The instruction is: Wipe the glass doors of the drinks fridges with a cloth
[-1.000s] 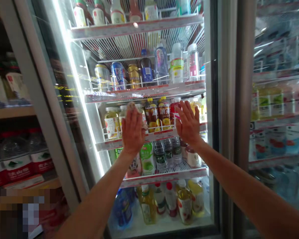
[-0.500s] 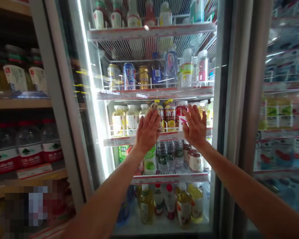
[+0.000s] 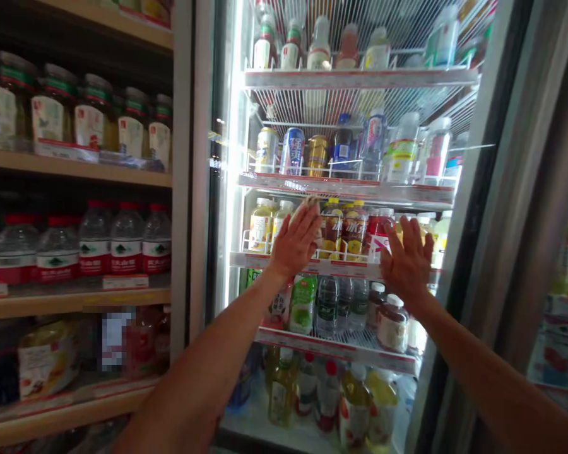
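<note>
Both hands are pressed flat against the glass door point(image 3: 246, 265) of a lit drinks fridge. The left hand point(image 3: 297, 243) lies with its fingers stretched out and close together, and a crumpled cloth point(image 3: 310, 205) shows just above the fingertips (whether it is pinched under them or only trapped against the glass cannot be told). The right hand point(image 3: 408, 261) is to the right of the left one on the same door, palm on the glass, fingers spread wide, holding nothing. Behind the door, at the level of the hands, stand bottles of yellow and red drinks point(image 3: 355, 230); cans point(image 3: 291, 151) are on the shelf above and water bottles point(image 3: 327, 306) below. To the left of the door, open wooden shelves point(image 3: 76, 296) carry more water bottles.
</note>
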Demonstrator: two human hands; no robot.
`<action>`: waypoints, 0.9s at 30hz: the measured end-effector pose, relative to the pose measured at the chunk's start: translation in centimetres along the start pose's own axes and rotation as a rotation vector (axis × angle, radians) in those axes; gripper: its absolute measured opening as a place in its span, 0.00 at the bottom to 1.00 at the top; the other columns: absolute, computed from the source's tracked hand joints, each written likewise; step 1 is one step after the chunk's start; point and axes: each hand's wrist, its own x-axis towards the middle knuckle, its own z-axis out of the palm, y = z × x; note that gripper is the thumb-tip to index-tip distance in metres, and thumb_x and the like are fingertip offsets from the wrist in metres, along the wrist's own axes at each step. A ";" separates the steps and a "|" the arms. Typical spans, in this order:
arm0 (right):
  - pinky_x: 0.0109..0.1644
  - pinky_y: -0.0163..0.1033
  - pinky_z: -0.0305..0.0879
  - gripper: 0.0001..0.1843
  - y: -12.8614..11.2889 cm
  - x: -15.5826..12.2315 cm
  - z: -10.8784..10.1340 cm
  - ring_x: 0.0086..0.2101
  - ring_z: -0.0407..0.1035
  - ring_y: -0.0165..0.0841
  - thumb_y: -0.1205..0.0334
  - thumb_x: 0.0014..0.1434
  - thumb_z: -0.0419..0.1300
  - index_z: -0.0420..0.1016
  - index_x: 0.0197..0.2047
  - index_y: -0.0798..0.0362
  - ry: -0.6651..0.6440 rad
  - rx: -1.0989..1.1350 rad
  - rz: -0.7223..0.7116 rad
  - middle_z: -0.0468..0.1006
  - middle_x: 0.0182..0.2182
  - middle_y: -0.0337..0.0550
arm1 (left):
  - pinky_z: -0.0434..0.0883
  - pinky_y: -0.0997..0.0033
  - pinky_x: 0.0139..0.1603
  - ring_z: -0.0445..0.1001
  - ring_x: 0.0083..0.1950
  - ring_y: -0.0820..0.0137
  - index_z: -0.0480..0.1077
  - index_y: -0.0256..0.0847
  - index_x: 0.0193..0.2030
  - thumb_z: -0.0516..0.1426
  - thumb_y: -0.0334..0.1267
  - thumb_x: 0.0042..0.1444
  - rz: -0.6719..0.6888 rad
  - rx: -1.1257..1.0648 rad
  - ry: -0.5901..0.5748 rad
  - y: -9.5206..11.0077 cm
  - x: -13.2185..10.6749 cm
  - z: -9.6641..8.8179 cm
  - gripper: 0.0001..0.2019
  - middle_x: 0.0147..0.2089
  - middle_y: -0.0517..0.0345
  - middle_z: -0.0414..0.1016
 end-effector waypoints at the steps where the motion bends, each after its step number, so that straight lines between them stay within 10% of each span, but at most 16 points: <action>1: 0.65 0.59 0.45 0.29 0.0 0.0 0.0 0.65 0.47 0.44 0.59 0.62 0.48 0.54 0.66 0.47 -0.004 -0.005 0.003 0.53 0.66 0.48 | 0.45 0.54 0.70 0.42 0.72 0.65 0.55 0.38 0.65 0.45 0.37 0.59 -0.058 0.019 0.041 -1.0 -0.4 -0.3 0.25 0.68 0.50 0.53; 5: 0.65 0.58 0.46 0.29 0.0 -0.1 0.3 0.65 0.46 0.44 0.58 0.61 0.48 0.55 0.66 0.50 0.008 -0.014 -0.011 0.53 0.66 0.50 | 0.46 0.49 0.69 0.34 0.72 0.61 0.52 0.28 0.65 0.43 0.38 0.61 -0.309 0.089 0.187 -2.3 -1.3 -0.7 0.27 0.70 0.39 0.46; 11: 0.66 0.53 0.45 0.28 0.8 -0.4 1.2 0.63 0.52 0.44 0.52 0.60 0.46 0.64 0.62 0.49 0.085 0.026 0.023 0.61 0.62 0.50 | 0.45 0.64 0.71 0.36 0.71 0.74 0.55 0.44 0.65 0.44 0.40 0.60 0.093 0.052 -0.033 4.0 -0.6 1.0 0.25 0.69 0.63 0.50; 20: 0.68 0.49 0.38 0.27 -1.2 0.1 -0.7 0.65 0.46 0.38 0.55 0.60 0.48 0.64 0.62 0.47 -0.055 0.144 0.219 0.56 0.64 0.46 | 0.48 0.44 0.68 0.31 0.72 0.62 0.48 0.32 0.67 0.41 0.35 0.61 -0.596 0.194 0.263 -6.2 -5.5 -2.0 0.27 0.71 0.41 0.41; 27: 0.68 0.46 0.38 0.26 -1.2 0.2 -0.9 0.65 0.46 0.37 0.56 0.62 0.45 0.65 0.61 0.51 -0.053 0.127 0.201 0.58 0.64 0.49 | 0.48 0.55 0.70 0.39 0.72 0.65 0.56 0.41 0.63 0.44 0.37 0.61 -0.250 0.077 0.096 -5.8 -8.1 -2.1 0.23 0.70 0.52 0.48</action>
